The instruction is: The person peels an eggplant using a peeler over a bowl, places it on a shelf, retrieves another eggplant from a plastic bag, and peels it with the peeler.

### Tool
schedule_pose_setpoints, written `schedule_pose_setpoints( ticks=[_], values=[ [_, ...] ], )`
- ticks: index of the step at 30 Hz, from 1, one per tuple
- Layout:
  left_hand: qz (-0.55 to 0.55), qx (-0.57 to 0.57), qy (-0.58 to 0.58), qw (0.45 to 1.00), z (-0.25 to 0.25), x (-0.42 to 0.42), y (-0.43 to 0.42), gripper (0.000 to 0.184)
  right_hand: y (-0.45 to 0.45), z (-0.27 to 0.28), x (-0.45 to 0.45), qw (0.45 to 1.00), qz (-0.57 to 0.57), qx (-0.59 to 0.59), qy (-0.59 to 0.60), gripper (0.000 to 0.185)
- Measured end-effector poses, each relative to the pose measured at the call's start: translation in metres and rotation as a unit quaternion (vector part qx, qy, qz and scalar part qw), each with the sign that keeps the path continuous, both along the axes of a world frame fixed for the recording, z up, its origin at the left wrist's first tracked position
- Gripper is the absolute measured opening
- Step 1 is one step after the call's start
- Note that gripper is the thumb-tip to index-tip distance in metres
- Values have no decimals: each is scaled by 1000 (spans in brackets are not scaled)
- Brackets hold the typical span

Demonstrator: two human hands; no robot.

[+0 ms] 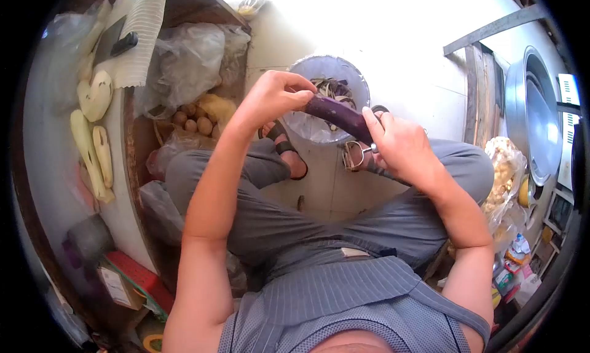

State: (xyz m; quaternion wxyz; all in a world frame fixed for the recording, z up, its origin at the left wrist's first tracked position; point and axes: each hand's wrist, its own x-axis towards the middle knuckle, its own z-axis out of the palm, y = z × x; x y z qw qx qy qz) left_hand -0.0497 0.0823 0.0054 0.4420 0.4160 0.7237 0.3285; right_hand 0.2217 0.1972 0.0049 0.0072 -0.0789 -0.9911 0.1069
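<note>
A long, dark purple eggplant (338, 115) stretches between my two hands, above a bucket (362, 82) with dark peelings (335, 91) inside. My left hand (276, 98) pinches the eggplant's far-left end, thumb and fingers closed around it. At the other end, my right hand (402, 141) is closed with its thumb lying on the purple skin. A metal peeler (353, 156) with a looped frame sticks out below the fingers of that hand. Its exact grip is partly hidden. Several pale peeled eggplants (89, 150) rest on the surface at my left.
Potatoes (195, 120) and plastic bags (187, 61) fill a shelf on the left. A dark knife-like handle (125, 43) lies on a striped cloth (144, 30). Large metal basins (534, 119) lean at right, near a bag of yellowish pieces (504, 168). My feet flank the bucket.
</note>
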Motion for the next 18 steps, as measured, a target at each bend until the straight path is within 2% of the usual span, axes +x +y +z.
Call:
schedule_pose_setpoints(
  ticks=[2,5,7,8,10,11,15,17,18],
  values=[
    [8,-41,21,999,2,0,1,26,0,-4,0,1000,-8,7,9,65],
    [34,-34,5,999,2,2,2,24,1,-7,-1,998,-20,58,20,54],
    [45,-47,-30,997,3,0,2,23,1,-4,-3,997,-31,59,35,37],
    [55,-60,-65,995,4,-2,2,22,0,-5,-3,997,-30,59,35,37],
    [63,-64,-103,991,2,-3,0,21,-1,-12,-2,996,-70,34,-31,67],
    [70,-68,-141,985,0,-4,-1,20,-1,-13,-1,997,-69,33,-31,67],
    [66,-80,-153,983,-7,-7,-3,20,1,-14,-2,996,-76,37,-31,60],
    [98,-82,-146,981,-8,-6,-3,21,2,-13,-3,996,-74,36,-23,59],
    [99,-80,-146,981,-9,-7,-3,21,3,-10,-4,996,-63,59,9,45]
  ],
)
